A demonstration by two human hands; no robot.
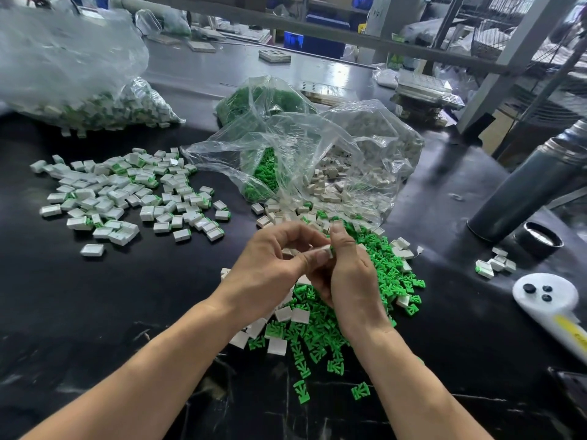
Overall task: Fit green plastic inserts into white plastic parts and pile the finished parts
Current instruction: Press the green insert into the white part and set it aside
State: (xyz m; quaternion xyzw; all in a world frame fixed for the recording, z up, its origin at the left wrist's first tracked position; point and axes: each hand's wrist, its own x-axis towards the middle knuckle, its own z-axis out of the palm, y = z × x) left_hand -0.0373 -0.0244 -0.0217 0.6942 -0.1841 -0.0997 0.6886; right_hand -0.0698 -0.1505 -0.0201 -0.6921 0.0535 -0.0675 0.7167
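Far left on the table (79, 312) I have a clear bag of finished parts (104, 112), tipped on its side with a few pieces spilling from its mouth; I take it as the store for work already done. Just this side of it lies the loose pile of finished parts (127, 195), white shells with green showing at one edge, spread flat and kept well apart from the raw stock, so that done and undone do not mix.

Moving to the middle, my left hand (273, 262) has its grip curled, thumb and forefinger pinching the white part (325, 250). It is held up off the table, over the stock, so both hands can work on it. My right hand (349, 277) meets it from the other side, fingers closed round the same piece, thumb pressing at its end where a sliver of green shows. I judge the insert is being pushed home, though the fingers hide how far it has gone in.

Under and to the right of the hands lies the heap of green inserts (374, 274) mixed with white shells (298, 315), directly below the work for a short reach. Behind it two open bags (317, 160) feed that heap.

Further right stand a dark flask (524, 192), its cap (538, 239), a few more finished pieces (495, 265) and a white controller (546, 296).
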